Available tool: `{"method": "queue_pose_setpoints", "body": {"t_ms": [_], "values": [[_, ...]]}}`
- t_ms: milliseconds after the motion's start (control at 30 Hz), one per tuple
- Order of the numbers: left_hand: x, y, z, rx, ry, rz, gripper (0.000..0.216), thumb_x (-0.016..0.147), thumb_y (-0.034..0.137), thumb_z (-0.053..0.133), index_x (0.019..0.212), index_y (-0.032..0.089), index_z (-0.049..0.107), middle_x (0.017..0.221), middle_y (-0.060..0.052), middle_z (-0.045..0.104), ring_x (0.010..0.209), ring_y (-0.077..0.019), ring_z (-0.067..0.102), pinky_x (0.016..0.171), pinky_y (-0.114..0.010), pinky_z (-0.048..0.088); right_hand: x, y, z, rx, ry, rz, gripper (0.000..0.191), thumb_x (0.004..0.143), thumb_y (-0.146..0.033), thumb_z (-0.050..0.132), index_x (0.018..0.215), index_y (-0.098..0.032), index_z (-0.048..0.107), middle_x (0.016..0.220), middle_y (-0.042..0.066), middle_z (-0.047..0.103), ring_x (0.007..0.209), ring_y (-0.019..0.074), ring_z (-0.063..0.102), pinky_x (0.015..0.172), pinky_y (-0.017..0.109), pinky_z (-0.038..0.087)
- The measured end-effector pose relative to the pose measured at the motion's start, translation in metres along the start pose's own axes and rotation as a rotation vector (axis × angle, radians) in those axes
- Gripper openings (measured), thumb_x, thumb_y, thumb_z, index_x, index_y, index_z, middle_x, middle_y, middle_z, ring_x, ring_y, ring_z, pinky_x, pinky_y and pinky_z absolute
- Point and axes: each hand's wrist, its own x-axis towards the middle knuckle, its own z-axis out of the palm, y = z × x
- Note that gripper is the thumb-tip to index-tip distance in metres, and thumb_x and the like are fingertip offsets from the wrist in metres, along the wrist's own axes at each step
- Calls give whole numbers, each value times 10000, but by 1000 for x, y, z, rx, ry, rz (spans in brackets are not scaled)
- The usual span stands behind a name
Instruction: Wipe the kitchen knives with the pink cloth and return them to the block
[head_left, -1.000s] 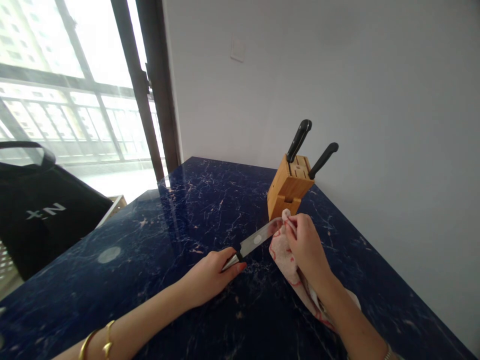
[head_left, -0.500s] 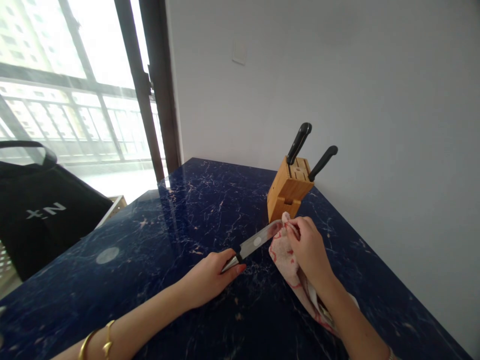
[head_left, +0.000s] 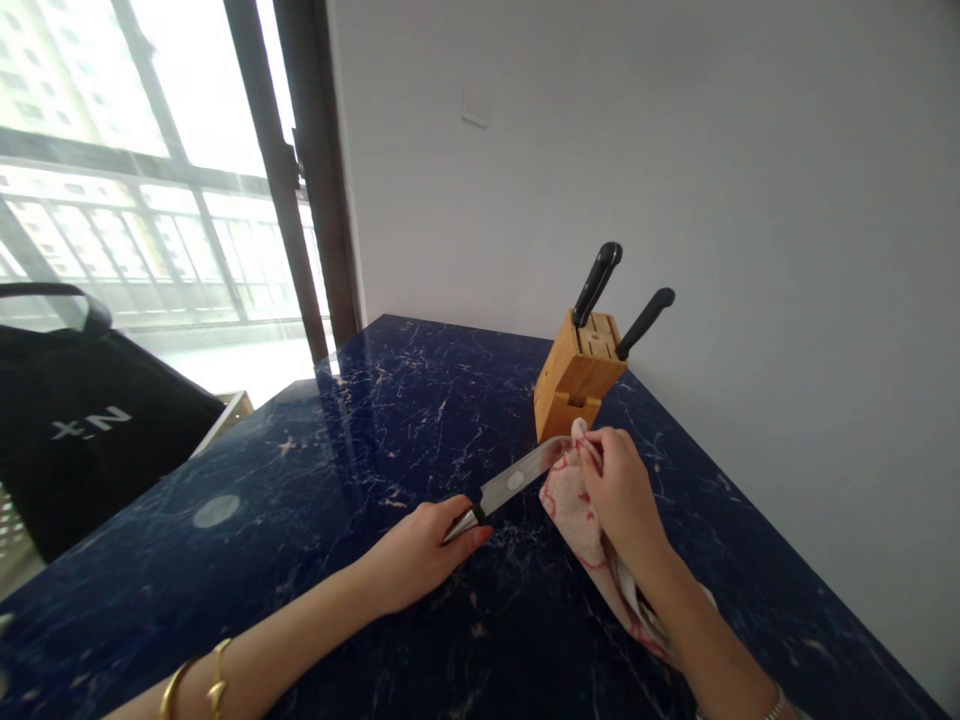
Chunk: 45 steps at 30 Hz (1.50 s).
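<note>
My left hand [head_left: 431, 550] is closed around the handle of a kitchen knife [head_left: 499, 490], whose blade points away to the right. Between the fingers of my right hand [head_left: 619, 485] is a pink and white cloth [head_left: 574, 510], pinched at the blade's tip end. The cloth hides the very tip and hangs down under my right forearm. Just beyond the blade stands a wooden knife block [head_left: 574, 375]. Two black-handled knives, one at the back left [head_left: 598, 283] and one at the right [head_left: 646, 322], stick out of its top.
The dark blue marbled table [head_left: 442, 390] meets a pale wall [head_left: 637, 130] along its far and right sides. A black bag [head_left: 90, 420] stands off the table's left edge, by a bright window [head_left: 172, 180]. A pale round spot [head_left: 217, 511] shows on the tabletop.
My right hand and the cloth have shifted slightly right, toward the blade's tip, uncovering a little more of the blade. My left hand holds the knife almost still.
</note>
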Motion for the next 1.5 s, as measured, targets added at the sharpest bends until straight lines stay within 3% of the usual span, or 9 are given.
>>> {"method": "queue_pose_setpoints", "body": {"t_ms": [333, 533, 767, 933, 1167, 1500], "values": [[0, 2, 0, 1, 2, 6, 363, 836, 525, 349, 764, 192, 473, 605, 48, 455, 531, -96, 430, 499, -203, 289, -1, 0, 1, -28, 25, 16, 68, 831, -237, 394, 783, -210, 434, 790, 47, 480, 767, 204, 486, 707, 362, 417], [0, 2, 0, -6, 6, -14, 345, 835, 511, 363, 753, 192, 467, 595, 51, 449, 523, -94, 428, 495, -202, 288, -3, -3, 5, -43, -24, -65, 116, 858, -251, 360, 767, -226, 428, 788, 55, 470, 766, 214, 479, 704, 370, 424], [1, 0, 1, -19, 18, -7, 332, 841, 492, 364, 782, 190, 489, 606, 47, 459, 537, -98, 432, 511, -202, 301, 1, 5, -1, -136, -19, 34, 86, 819, -205, 387, 736, -218, 403, 788, 56, 477, 769, 215, 471, 694, 359, 405], [1, 2, -1, -31, 29, 2, 344, 845, 494, 353, 818, 186, 503, 633, 39, 479, 553, -101, 430, 535, -207, 317, -2, -3, 3, -73, -44, -2, 102, 835, -215, 371, 740, -217, 408, 795, 53, 474, 776, 205, 472, 715, 352, 408], [0, 4, -1, -13, 29, -10, 331, 841, 492, 364, 759, 191, 475, 589, 50, 442, 525, -96, 416, 502, -203, 290, 1, 2, -4, -34, 60, 39, 61, 822, -238, 426, 769, -214, 444, 778, 36, 492, 753, 196, 489, 691, 339, 403], [2, 1, 1, -30, 42, -32, 356, 831, 504, 366, 767, 180, 496, 608, 42, 461, 528, -96, 409, 503, -207, 296, -5, -17, 4, 95, -113, -42, 101, 837, -214, 422, 774, -208, 500, 801, 37, 512, 775, 178, 514, 720, 318, 429]]}}
